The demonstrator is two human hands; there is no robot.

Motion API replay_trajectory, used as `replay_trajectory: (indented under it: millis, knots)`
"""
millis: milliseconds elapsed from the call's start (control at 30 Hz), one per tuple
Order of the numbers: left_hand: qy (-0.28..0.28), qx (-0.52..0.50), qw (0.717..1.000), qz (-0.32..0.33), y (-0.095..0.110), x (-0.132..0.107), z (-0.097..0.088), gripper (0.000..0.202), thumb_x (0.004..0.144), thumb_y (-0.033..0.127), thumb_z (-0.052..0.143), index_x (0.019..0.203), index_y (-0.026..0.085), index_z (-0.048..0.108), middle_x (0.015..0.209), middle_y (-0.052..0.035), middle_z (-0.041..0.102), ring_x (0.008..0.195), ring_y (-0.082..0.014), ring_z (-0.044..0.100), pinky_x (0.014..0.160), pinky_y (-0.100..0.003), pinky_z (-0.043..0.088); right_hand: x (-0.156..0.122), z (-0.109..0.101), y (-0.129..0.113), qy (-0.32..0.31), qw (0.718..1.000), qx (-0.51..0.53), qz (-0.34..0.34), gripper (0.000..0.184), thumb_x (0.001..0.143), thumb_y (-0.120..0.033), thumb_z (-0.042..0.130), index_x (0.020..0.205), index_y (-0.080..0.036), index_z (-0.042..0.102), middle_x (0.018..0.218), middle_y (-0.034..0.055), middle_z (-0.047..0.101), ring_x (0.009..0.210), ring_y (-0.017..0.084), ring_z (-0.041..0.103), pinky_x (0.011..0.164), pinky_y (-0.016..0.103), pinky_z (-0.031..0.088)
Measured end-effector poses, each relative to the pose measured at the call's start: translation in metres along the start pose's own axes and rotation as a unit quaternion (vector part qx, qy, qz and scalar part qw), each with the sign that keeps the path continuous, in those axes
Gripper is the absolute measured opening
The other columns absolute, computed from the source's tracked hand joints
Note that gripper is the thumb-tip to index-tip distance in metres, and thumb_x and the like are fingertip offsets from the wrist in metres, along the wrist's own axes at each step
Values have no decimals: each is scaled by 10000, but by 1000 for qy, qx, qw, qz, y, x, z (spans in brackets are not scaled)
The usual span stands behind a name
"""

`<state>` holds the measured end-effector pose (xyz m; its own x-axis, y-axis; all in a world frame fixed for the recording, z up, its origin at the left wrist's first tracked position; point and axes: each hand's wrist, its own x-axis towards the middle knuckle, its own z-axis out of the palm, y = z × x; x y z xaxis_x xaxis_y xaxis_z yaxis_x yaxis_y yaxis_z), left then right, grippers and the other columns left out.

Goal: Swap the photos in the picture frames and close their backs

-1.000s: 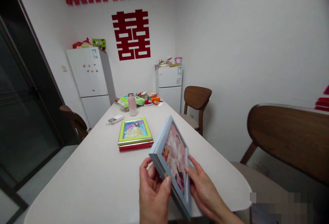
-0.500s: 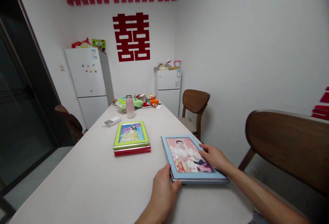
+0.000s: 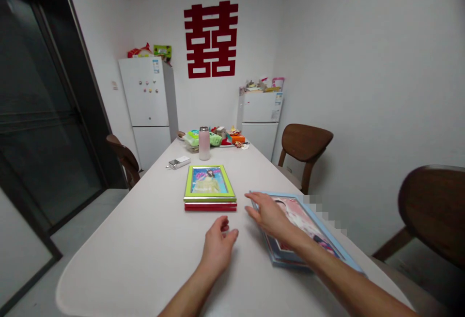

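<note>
A light blue picture frame (image 3: 319, 232) lies flat on the white table (image 3: 145, 244) at the near right. My right hand (image 3: 267, 214) rests flat on the frame's left part, fingers stretched out, holding nothing. My left hand (image 3: 218, 244) hovers over the bare tabletop just left of that frame, its fingers loosely curled and apart, with nothing in them. Beyond both hands a green picture frame (image 3: 209, 182) sits stacked on a red frame (image 3: 210, 206).
Farther along the table are a pink bottle (image 3: 204, 143), a small white device (image 3: 178, 162) and a heap of snacks (image 3: 225, 137). Wooden chairs (image 3: 303, 147) stand at the right and left. Two white fridges (image 3: 148, 108) line the back wall; a dark glass door is on the left.
The blue frame went from tilted in both hands to lying flat on the table. My left hand let go and moved left; my right hand now rests on top. The view shifted left.
</note>
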<state>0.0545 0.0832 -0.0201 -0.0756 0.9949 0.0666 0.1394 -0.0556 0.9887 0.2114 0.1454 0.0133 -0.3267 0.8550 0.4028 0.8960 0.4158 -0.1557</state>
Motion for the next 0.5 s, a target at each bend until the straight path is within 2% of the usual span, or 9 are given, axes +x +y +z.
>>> replay_trajectory:
  millis: [33, 100, 167, 233, 367, 500]
  knots:
    - [16, -27, 999, -18, -2, 5, -8, 359, 669, 197, 563, 1006, 87, 507, 1023, -142, 557, 921, -202, 522, 808, -278, 374, 12, 7, -19, -7, 1000, 5, -24, 367, 753, -289, 434, 1088, -158, 506, 1081, 80, 544, 987, 172, 464, 848, 269, 329]
    - [42, -82, 994, -53, -6, 13, -21, 322, 688, 217, 557, 980, 95, 497, 970, -131, 574, 870, -184, 549, 765, -272, 401, 33, 20, -49, -11, 999, 8, -49, 408, 709, -293, 502, 1098, -171, 490, 1100, 89, 519, 991, 196, 445, 820, 294, 335]
    - [61, -139, 985, -82, -7, 15, -31, 303, 696, 251, 564, 955, 110, 493, 901, -106, 592, 794, -163, 576, 711, -264, 425, 47, 27, -68, -14, 998, 3, -59, 383, 674, -260, 542, 1042, -158, 519, 1048, 113, 527, 964, 226, 443, 786, 328, 337]
    - [74, -195, 973, -100, -7, 15, -38, 291, 679, 284, 593, 902, 119, 506, 830, -84, 604, 723, -146, 589, 666, -254, 439, 50, 27, -79, -19, 998, -2, -67, 282, 674, -227, 539, 944, -147, 554, 963, 119, 541, 918, 234, 451, 752, 340, 335]
    - [84, -298, 946, -92, 1, 11, -42, 259, 656, 335, 613, 798, 129, 545, 786, -71, 619, 710, -147, 597, 645, -254, 452, 23, 11, -91, -35, 992, 2, -117, 144, 700, -237, 522, 826, -176, 557, 884, 68, 542, 857, 191, 456, 732, 308, 331]
    - [95, -365, 925, -31, 15, -5, -36, 231, 700, 290, 535, 882, 149, 550, 915, -63, 617, 869, -168, 573, 725, -254, 444, -17, -7, -98, -42, 985, 94, -141, 144, 683, -233, 541, 812, -171, 551, 868, 59, 548, 835, 185, 470, 736, 314, 358]
